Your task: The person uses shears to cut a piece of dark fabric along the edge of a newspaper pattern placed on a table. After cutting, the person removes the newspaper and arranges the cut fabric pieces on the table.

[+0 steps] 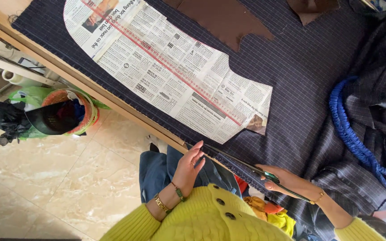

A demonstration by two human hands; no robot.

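the right hand [287,182] is closing around the handles of a pair of long scissors [242,166], its fingers clamped on them, and the blades are pointing along the near edge of the table [112,99] into the dark pinstriped fabric [309,76]. the left hand [188,166] is resting at that same edge with fingers loosely together and holding nothing, its fingertips touching the cloth just beside the blade tips. the cutting looks barely begun: the scissors are sitting at the near edge of the fabric, just below the lower corner of the newspaper pattern [166,67], and the cloth around the rest of the pattern's outline is lying uncut as far as can be seen. brown fabric pieces [224,18] are lying at the far edge, touching the pattern's top side. a blue cord [354,134] is curling over bunched fabric at the right edge, well apart from the blades. on the floor, a basket [65,114] of scraps is standing near the table.
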